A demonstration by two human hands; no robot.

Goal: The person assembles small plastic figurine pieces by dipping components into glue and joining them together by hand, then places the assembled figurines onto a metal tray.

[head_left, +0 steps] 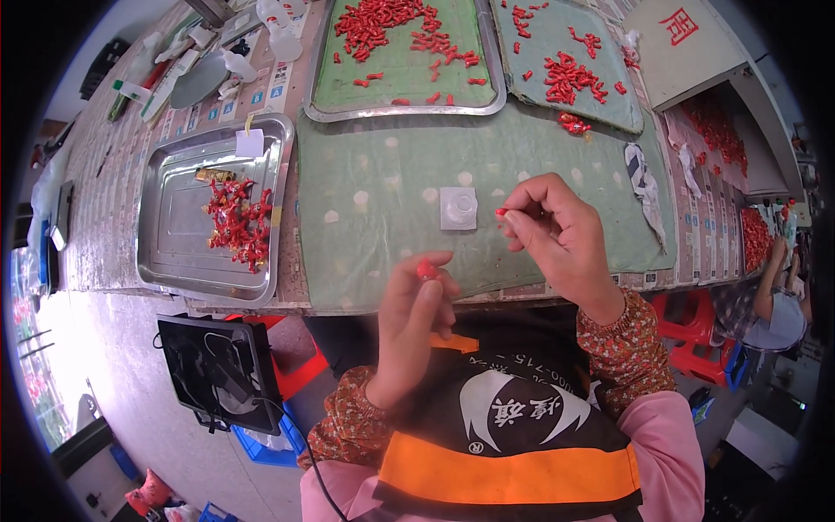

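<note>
My left hand (404,326) is closed near the table's front edge, with a small glossy red piece (427,270) between thumb and fingers. Farther right, over the green cloth (374,235), my right hand (564,235) pinches a tiny red piece (501,211) at its fingertips. The two hands are apart. Between them and a little farther off lies a small white square (447,224) with a round translucent dish (461,207) on it. What exactly the red pieces are is too small to tell.
At the left stands a metal tray (161,257) holding red-and-gold pieces (239,222). Two green-lined trays (409,113) (622,117) with many red pieces are at the back. A crumpled cloth (644,187) lies right. Another person (774,304) sits at the far right.
</note>
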